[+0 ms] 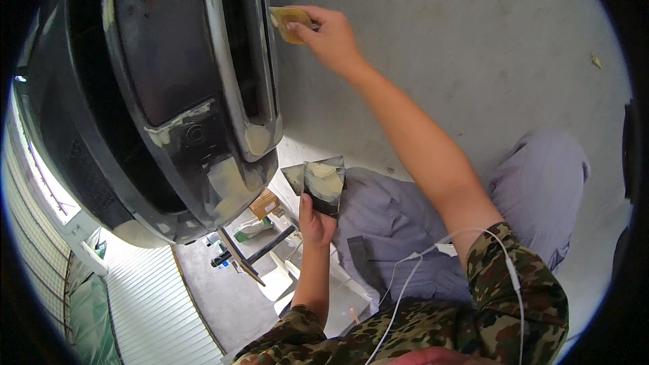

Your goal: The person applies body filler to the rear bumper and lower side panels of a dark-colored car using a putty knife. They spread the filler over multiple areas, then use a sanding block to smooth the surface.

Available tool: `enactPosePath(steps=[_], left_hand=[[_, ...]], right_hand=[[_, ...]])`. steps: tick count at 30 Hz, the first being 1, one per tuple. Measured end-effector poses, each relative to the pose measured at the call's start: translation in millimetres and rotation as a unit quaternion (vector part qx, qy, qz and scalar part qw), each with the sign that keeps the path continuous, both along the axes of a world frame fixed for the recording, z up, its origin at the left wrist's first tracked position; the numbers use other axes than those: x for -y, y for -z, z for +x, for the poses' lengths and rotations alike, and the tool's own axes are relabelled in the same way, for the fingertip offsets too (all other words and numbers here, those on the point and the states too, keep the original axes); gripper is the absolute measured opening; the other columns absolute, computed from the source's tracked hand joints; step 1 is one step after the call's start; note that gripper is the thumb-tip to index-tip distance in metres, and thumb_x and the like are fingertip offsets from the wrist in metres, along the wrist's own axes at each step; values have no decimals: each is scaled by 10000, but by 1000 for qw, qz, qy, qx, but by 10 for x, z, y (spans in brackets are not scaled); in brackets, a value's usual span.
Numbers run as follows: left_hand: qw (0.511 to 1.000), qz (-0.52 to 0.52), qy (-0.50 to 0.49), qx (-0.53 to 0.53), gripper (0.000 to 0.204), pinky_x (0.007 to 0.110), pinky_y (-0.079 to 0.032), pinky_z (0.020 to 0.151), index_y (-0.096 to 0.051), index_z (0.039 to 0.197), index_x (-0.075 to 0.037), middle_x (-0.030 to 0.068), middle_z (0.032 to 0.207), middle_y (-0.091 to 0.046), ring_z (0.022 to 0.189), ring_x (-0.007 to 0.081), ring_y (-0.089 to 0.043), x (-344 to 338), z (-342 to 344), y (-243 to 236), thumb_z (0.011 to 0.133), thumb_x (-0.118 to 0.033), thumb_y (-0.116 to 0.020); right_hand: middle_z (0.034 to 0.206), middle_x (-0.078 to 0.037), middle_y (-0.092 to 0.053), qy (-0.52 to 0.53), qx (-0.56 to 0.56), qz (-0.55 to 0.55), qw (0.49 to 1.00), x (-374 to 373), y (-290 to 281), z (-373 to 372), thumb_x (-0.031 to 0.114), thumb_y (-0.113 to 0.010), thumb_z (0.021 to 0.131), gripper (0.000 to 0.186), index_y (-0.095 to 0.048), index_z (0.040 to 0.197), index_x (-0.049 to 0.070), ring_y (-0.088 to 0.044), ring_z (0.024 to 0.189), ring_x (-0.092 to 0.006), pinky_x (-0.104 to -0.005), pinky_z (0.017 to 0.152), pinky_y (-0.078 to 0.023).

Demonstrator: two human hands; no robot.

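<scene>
My right hand (pixel 329 35) is stretched out, pressing a small yellowish spreader (pixel 289 21) against the right edge of a black car bumper (pixel 169 81). Pale filler patches (pixel 230 179) show on the bumper's lower corner. My left hand (pixel 315 220) holds a dark board (pixel 321 182) with a smear of pale filler on it, above my lap.
The grey concrete floor (pixel 473 47) spreads right of the bumper. My knees in grey trousers (pixel 541 182) are bent. A white earphone cable (pixel 405 284) hangs over my camouflage sleeves. A black stand (pixel 253 253), white plastic pieces and a small cardboard box (pixel 265 204) lie below the bumper.
</scene>
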State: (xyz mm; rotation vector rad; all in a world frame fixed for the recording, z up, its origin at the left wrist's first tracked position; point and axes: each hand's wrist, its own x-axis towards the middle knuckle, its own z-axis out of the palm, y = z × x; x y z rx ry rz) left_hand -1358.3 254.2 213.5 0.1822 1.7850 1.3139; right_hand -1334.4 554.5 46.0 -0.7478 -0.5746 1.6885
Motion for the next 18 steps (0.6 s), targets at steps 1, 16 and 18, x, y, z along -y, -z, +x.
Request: enactPosePath(steps=[1,16,18], left_hand=[[1000,7,4,14,546,441,-317,1158,-395,1446,-21,119,1457,-482,1337,280,-466,58,-124,9,1009,-318,-533],[986,97,-9,138,542,434,-302,1162,-399,1465,-69,88,1474,-471,1364,267,-432,1061,-1350,421,1011,-338,-524],[988,82,-27,130,533,433,-300,1163,-393,1466,-63,90,1475,-469,1364,269,-432,1130,-1331,465,1020,-333,-506]], right_hand=[[1007,-71,-716,7,2,6,1000,39,-53,-169,146,-679,894,307,-688,1183,42,-638,870,-132,-277,773,-513],[1034,-114,-702,190,94,24,977,651,-215,-1316,137,-694,879,322,-688,1193,69,-678,880,-211,-304,754,-540],[1040,-123,-697,193,104,30,975,740,-255,-1288,139,-699,875,323,-691,1190,70,-684,883,-225,-316,764,-550]])
